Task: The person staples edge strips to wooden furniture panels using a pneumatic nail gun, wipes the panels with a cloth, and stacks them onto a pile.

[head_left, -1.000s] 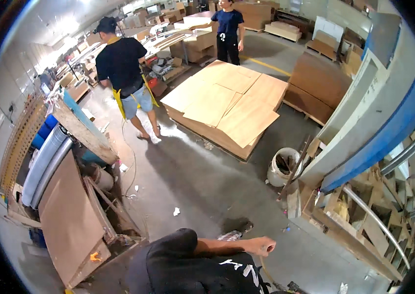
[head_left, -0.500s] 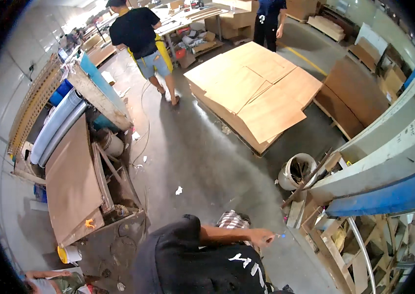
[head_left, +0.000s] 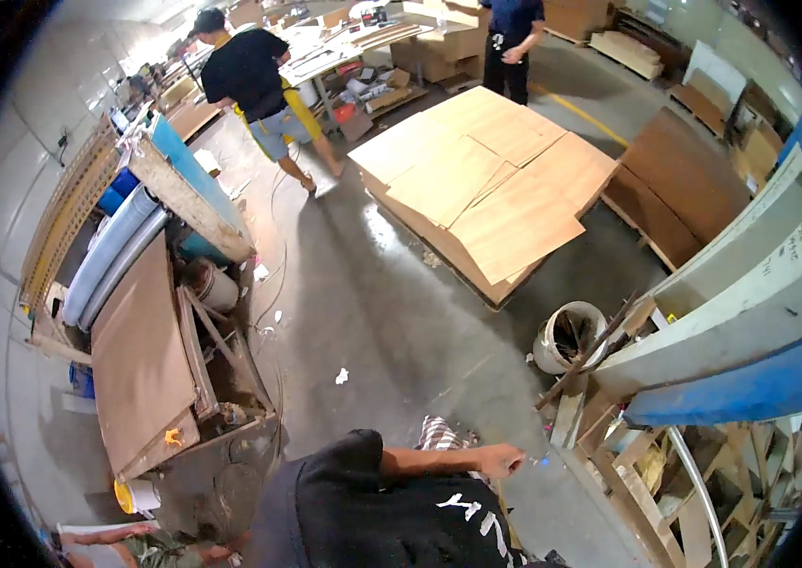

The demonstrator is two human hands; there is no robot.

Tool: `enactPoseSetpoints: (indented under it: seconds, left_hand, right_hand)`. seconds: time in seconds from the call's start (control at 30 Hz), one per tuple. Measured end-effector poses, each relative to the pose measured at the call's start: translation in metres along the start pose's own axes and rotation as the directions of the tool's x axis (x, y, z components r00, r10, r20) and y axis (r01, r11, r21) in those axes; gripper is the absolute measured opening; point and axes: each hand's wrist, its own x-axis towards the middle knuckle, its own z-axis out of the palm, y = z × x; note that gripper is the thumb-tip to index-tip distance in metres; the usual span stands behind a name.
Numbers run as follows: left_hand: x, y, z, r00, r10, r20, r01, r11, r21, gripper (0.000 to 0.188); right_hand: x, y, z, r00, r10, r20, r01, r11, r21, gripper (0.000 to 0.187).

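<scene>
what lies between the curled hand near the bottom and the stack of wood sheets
The head view shows only grey floor, with faint scuff marks, between the curled hand and the stack of wood sheets.

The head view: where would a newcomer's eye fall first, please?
Probably on the broad, brightly lit stack of pale wooden sheets, right of centre. Next, perhaps, the blue curved panel at the right and the silvery-blue rolls at the left. Nearest, at the bottom middle, a bare hand shows beside a black shirt.
</scene>
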Motion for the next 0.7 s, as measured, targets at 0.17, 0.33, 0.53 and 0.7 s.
enactPoseSetpoints:
  seconds: [0.17,0.33,0.53,0.7]
  left_hand:
    - [0.009,-0.011,-0.002,0.995,0.1,0.03,-0.099,0.995,-0.015,0.014]
    - [0.017,0.0,-0.006,0.996,0.073,0.048,-0.074,0.997,0.034,0.014]
    - [0.01,-0.013,-0.004,0.984,0.171,0.053,-0.17,0.985,-0.008,0.013]
    - [0.007,-0.001,-0.008,0.987,0.127,0.097,-0.125,0.992,-0.028,0.013]
  right_hand:
    - [0.001,0.004,0.004,0.999,0.038,-0.021,-0.036,0.997,0.074,0.038]
    - [-0.001,0.006,0.002,0.997,0.063,-0.051,-0.055,0.989,0.139,0.037]
    - [-0.004,0.003,-0.009,0.991,0.111,-0.076,-0.092,0.972,0.217,0.036]
    - [-0.008,0.006,-0.029,0.983,0.146,-0.112,-0.106,0.946,0.306,0.035]
